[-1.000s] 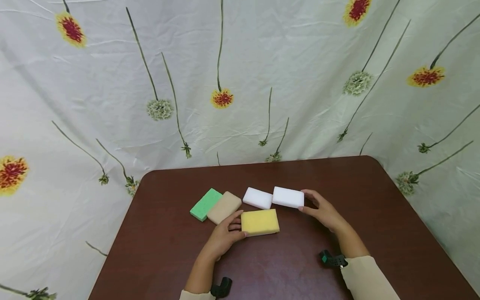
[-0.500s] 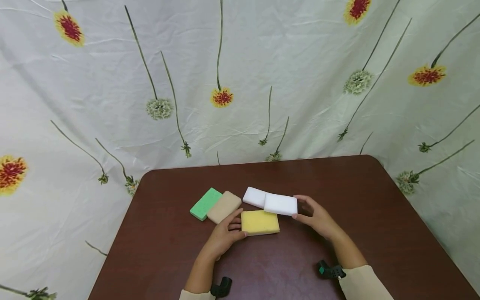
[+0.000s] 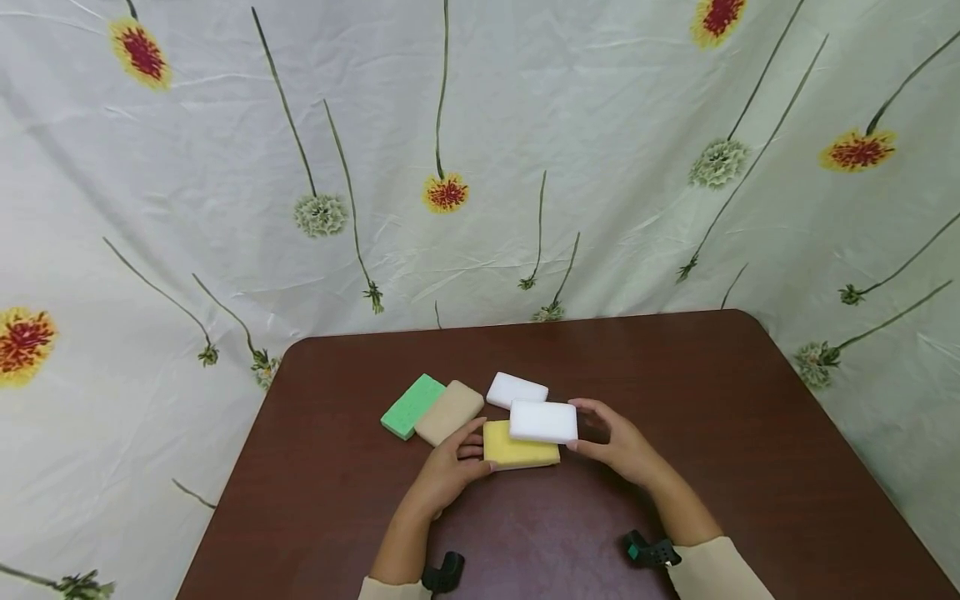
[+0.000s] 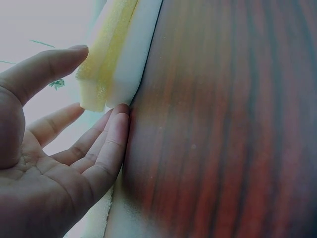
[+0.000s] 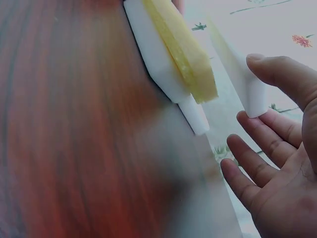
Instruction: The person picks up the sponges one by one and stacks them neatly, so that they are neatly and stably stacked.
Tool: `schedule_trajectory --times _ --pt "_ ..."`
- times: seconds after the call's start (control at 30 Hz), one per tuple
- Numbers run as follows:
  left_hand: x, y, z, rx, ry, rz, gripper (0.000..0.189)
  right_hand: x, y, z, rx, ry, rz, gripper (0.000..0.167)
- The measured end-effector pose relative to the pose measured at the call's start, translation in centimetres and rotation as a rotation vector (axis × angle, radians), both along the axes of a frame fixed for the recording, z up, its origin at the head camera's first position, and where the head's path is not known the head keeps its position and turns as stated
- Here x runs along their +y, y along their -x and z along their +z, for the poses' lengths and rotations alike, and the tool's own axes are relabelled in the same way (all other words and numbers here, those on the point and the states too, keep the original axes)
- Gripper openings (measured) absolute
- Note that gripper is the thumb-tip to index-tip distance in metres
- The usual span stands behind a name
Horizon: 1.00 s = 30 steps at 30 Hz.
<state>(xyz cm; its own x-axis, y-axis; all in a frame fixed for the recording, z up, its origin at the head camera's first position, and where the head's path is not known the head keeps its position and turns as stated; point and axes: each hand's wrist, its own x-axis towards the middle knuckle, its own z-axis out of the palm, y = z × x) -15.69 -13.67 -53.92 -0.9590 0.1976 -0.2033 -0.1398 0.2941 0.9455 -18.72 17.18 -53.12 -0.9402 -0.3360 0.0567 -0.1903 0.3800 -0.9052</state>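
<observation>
My left hand [image 3: 447, 471] holds the left end of a yellow sponge [image 3: 504, 454], with thumb and fingers at its opposite long sides. In the left wrist view the yellow sponge [image 4: 115, 54] lies on a white sponge [image 4: 133, 59], which rests on the table; the fingertips [image 4: 119, 116] reach that lower one. My right hand [image 3: 618, 446] pinches a white sponge [image 3: 543, 422] by its right end, overlapping the yellow one in the head view. The right wrist view shows a gap between this held sponge [image 5: 252, 94] and the yellow-and-white stack.
Another white sponge [image 3: 516, 388] lies just behind the held one. Left of it, a beige sponge [image 3: 448, 412] and a green sponge [image 3: 412, 406] lie side by side, close to my left fingers. The dark brown table [image 3: 337, 483] ends at a flower-patterned cloth [image 3: 375, 150].
My right hand has carried the white sponge leftward and toward me, from beside the other white sponge to over the yellow one. The left hand has stayed in place.
</observation>
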Motion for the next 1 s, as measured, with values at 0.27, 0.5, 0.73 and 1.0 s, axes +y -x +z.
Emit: schedule_trajectory --times 0.27,0.5,0.73,1.0 --pt "-0.1 0.0 0.0 0.002 -0.010 0.000 0.077 -1.0 -0.2 -0.5 0.027 -0.033 0.026 0.060" --pt "0.0 0.0 0.0 0.002 -0.027 0.000 0.078 -1.6 -0.4 -0.5 0.031 -0.008 0.058 0.060" --pt "0.0 0.0 0.0 -0.001 -0.031 -0.007 0.077 -2.1 -0.4 -0.4 0.013 -0.047 0.056 0.063" --pt "0.0 0.1 0.1 -0.003 -0.030 -0.014 0.075 -2.5 -0.1 -0.6 0.015 -0.073 0.063 0.064"
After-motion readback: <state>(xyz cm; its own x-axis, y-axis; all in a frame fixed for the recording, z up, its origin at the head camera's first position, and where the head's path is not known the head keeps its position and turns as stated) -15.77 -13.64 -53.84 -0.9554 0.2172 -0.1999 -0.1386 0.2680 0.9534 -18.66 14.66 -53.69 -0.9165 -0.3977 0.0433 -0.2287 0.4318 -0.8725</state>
